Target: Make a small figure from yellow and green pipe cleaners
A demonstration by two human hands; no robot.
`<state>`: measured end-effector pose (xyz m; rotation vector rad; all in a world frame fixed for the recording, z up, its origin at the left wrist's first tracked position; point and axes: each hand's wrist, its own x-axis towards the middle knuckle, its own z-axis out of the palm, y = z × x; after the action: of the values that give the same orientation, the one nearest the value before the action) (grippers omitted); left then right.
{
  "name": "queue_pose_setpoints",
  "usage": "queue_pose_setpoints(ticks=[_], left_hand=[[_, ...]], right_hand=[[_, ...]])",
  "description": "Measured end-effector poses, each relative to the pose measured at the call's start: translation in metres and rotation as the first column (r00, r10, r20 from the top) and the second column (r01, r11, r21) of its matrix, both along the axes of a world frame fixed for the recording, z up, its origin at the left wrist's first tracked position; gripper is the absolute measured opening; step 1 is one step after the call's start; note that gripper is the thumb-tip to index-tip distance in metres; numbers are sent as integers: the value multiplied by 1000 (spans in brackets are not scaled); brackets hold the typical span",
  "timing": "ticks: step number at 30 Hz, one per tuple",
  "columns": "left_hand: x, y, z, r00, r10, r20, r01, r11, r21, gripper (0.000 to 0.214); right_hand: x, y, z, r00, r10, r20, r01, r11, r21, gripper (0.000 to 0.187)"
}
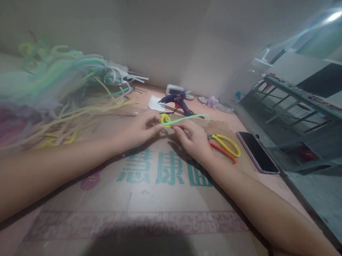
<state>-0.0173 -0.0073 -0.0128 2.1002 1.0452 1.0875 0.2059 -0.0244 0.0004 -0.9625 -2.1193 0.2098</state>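
My left hand (pixel 143 130) is closed in a pinch on a small looped piece of yellow pipe cleaner (pixel 166 118). A mint-green pipe cleaner (pixel 189 117) runs from these loops to the right, its far end bending in a curve. My right hand (pixel 191 136) is closed too, its thumb and curled fingers at the green pipe cleaner; the exact grip is partly hidden. Both hands are just above a cardboard sheet (pixel 142 200) with green printed characters. Beside my right hand lie pliers (pixel 225 144) with one yellow and one orange handle.
A blue glue gun (pixel 175 99) stands behind my hands, near a white paper piece (pixel 155 103) and a white device (pixel 173 89). Many pastel pipe cleaners (pixel 66 77) are heaped at left. A phone (pixel 257 151) lies by the table's right edge. A wall rises behind.
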Motion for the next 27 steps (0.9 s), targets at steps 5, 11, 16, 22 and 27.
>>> queue_pose_setpoints(ticks=[5, 11, 16, 22, 27], left_hand=[[1, -2, 3, 999, -20, -26, 22, 998, 51, 18], [2, -4, 4, 998, -28, -62, 33, 997, 73, 17], [2, -5, 5, 996, -56, -68, 60, 996, 58, 22], [3, -5, 6, 994, -79, -80, 85, 994, 63, 16], [2, -4, 4, 993, -62, -98, 71, 994, 84, 15]], right_hand=[[-1, 5, 1, 991, -96, -92, 77, 979, -189, 23], [1, 4, 1, 971, -111, -213, 32, 939, -344, 24], [2, 1, 2, 977, -172, -123, 139, 960, -244, 20], [1, 1, 3, 978, -174, -118, 148, 969, -199, 18], [1, 0, 4, 979, -170, -115, 146, 970, -193, 17]])
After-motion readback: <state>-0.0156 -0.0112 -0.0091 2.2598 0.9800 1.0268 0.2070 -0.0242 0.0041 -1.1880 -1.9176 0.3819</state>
